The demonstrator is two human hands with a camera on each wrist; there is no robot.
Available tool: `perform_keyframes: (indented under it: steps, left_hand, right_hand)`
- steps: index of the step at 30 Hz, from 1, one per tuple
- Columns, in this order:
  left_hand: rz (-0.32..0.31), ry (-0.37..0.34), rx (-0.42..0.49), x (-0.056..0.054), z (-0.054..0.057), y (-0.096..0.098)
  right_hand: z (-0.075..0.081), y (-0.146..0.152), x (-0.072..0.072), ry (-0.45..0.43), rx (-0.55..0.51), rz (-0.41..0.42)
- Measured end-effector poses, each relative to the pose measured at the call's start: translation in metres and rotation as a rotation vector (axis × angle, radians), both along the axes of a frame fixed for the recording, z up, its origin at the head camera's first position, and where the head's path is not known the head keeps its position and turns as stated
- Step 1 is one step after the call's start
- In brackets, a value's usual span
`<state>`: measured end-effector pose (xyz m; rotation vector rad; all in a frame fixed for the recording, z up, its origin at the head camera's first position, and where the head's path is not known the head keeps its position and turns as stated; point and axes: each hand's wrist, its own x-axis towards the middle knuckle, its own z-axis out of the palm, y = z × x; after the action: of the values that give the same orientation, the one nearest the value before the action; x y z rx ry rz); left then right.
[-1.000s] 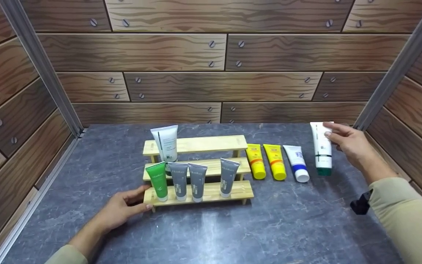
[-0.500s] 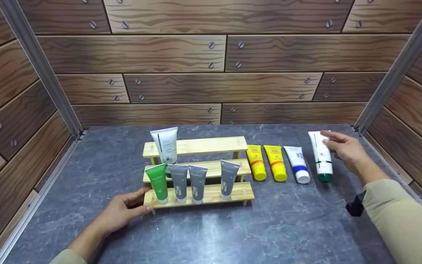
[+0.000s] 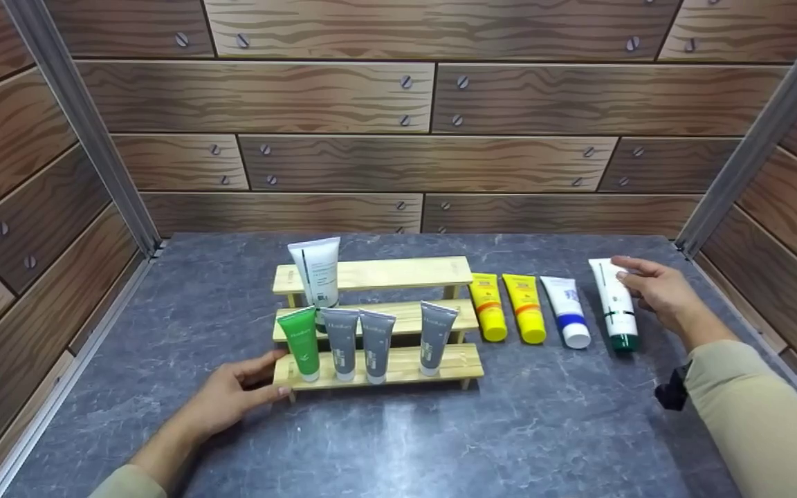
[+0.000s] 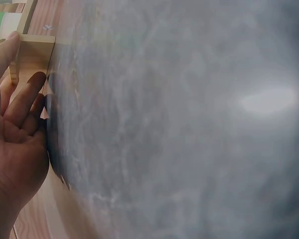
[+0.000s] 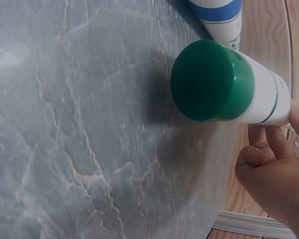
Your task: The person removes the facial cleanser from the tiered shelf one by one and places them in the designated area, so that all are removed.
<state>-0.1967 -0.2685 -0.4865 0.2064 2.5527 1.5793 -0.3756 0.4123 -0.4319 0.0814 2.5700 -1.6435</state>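
Observation:
In the head view, my right hand [image 3: 665,297] pinches the crimped upper end of a white tube [image 3: 611,294] with a dark green cap. In the right wrist view that cap [image 5: 209,82] points toward the camera; I cannot tell whether the tube touches the tabletop. My left hand [image 3: 232,391] holds the left end of a three-step wooden stand [image 3: 398,379], thumb in front and fingers behind. On the lowest step stand a green tube [image 3: 299,344] and several grey tubes [image 3: 376,346]. A large white tube [image 3: 319,273] stands upright behind the green one, its base partly hidden.
Right of the stand lie two yellow tubes [image 3: 488,308] and a white tube with a blue band [image 3: 566,311], caps toward me. All are on the dark marbled tabletop [image 3: 398,449]. Wood-patterned walls [image 3: 329,162] enclose the back and sides.
My right hand has lowered the green-capped tube and brought it nearer to me, beside the blue-banded one. My left hand and the stand have stayed in place.

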Motion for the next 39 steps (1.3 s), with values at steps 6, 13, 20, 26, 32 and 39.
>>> perform_keyframes:
  steps: [6, 13, 20, 26, 32, 39]
  left_hand:
    - [-0.016, 0.019, 0.002, 0.0, 0.0, -0.001]
    - [-0.026, 0.043, -0.006, 0.0, 0.0, -0.001]
    - [-0.009, 0.012, -0.012, 0.001, 0.002, 0.0]
    - [-0.005, 0.015, -0.011, 0.001, 0.0, -0.001]
    - [-0.012, 0.02, 0.008, 0.001, -0.001, 0.0]
    - [-0.02, 0.039, 0.008, -0.001, -0.001, -0.002]
  right_hand:
    - [-0.005, -0.001, -0.003, -0.032, 0.0, 0.008]
    - [-0.01, -0.003, -0.005, -0.044, 0.021, 0.004]
    - [-0.016, -0.003, -0.006, -0.061, 0.024, 0.005]
    - [-0.019, -0.005, -0.008, -0.071, 0.003, -0.015]
    - [-0.024, -0.008, -0.007, -0.117, -0.004, -0.017]
    - [-0.029, -0.01, -0.009, -0.109, -0.01, 0.007]
